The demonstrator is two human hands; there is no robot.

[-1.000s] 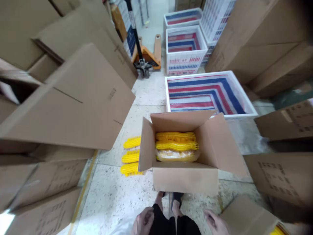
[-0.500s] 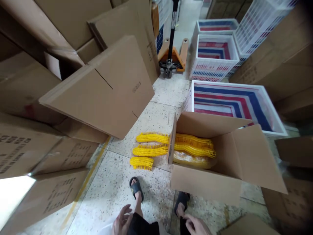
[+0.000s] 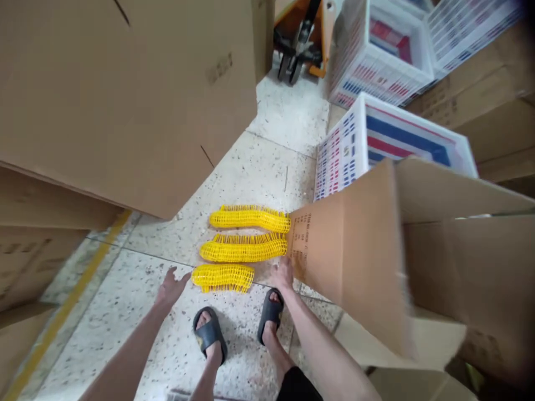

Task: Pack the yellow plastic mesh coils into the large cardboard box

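Three yellow mesh bundles lie in a row on the speckled floor: the far one (image 3: 249, 218), the middle one (image 3: 243, 249) and the short near one (image 3: 223, 277). My left hand (image 3: 171, 288) reaches down with fingers spread, just left of the near bundle, holding nothing. My right hand (image 3: 283, 275) is low at the right end of the bundles, against the flap of the open cardboard box (image 3: 359, 245); its fingers point down and away, so their state is unclear. My feet in dark slippers (image 3: 210, 333) stand just behind the bundles.
Large flat cardboard boxes (image 3: 125, 100) lean in from the left. White crates with red and blue lining (image 3: 376, 133) stand beyond the box. An orange pallet jack (image 3: 301, 50) stands at the back. More cartons (image 3: 480, 94) are stacked at the right. A yellow floor line (image 3: 71, 301) runs at left.
I have bent down and stepped left. Both hands moved from my waist out to the floor, either side of the nearest yellow bundle. The open box now sits at my right.
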